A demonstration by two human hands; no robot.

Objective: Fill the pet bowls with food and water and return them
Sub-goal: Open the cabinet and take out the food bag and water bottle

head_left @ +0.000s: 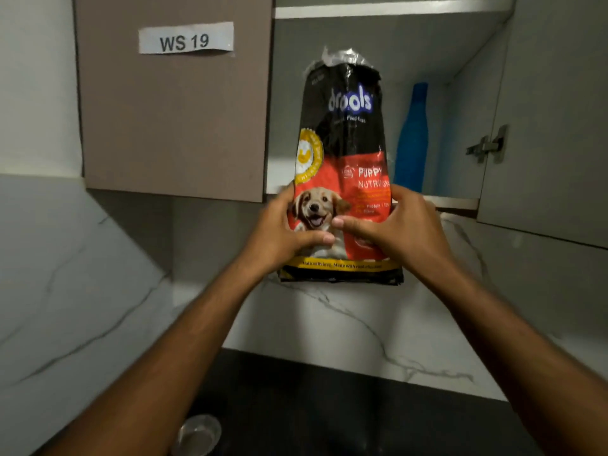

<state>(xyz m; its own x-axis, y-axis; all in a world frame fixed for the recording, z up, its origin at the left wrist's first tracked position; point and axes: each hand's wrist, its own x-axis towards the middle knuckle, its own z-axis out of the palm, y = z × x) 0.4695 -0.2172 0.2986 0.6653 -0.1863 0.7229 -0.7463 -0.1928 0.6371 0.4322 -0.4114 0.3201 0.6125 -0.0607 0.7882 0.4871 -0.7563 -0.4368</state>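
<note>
A black, red and yellow puppy food bag (345,133) with a dog picture is held upright in the air in front of the open wall cupboard. My left hand (283,228) grips its lower left side and my right hand (398,225) grips its lower right side, thumbs across the front. The bag's top is crumpled. A steel pet bowl (197,434) sits on the dark counter at the bottom left, partly hidden behind my left forearm. A blue water bottle (413,136) stands upright on the cupboard shelf, behind and right of the bag.
The cupboard's right door (552,126) hangs open with its hinge showing. A shut brown door (174,103) labelled WS 19 is on the left. White marble wall (329,324) runs behind the black counter (329,416).
</note>
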